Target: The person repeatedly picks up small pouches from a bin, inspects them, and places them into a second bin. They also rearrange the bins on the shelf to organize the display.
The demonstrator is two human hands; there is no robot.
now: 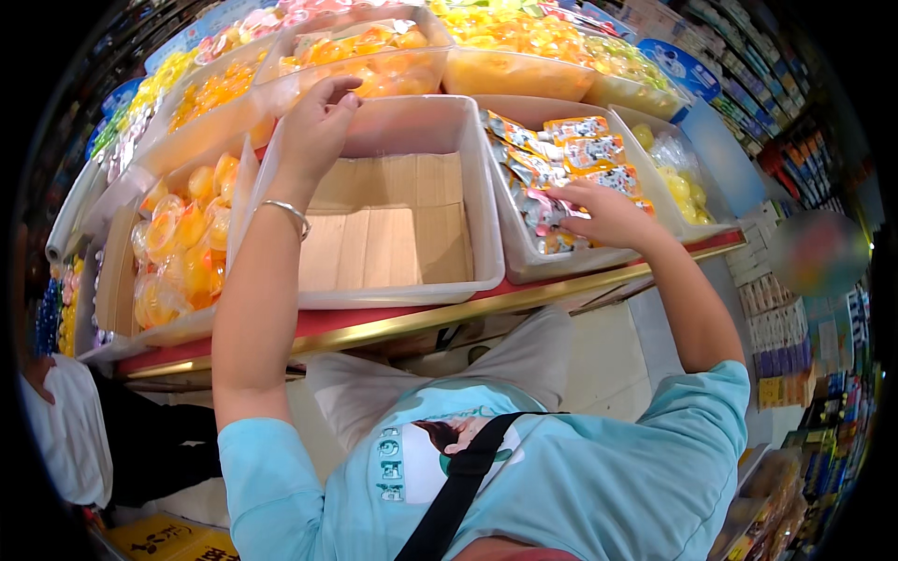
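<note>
In front of me stands a white plastic bin [485,220] whose floor is lined with brown cardboard [383,224]. At its far left corner is my left hand [323,117], with bent fingers slightly apart and nothing visible in them; whether it touches the rim I cannot tell. My right hand [608,215] reaches into the bin [554,271] to the right, over rows of orange-and-white foil pouches [594,154]. Its thumb and fingers are spread beside a pinkish pouch [541,210] and appear to touch it. A bracelet circles my left wrist.
Left of the lined bin is a bin of wrapped orange cups [192,229]. Behind stand bins of orange sweets [365,56] and yellow ones [510,33]. Green packs [683,192] lie far right. A gold-edged counter [468,318] runs before me. Another person [75,430] stands at lower left.
</note>
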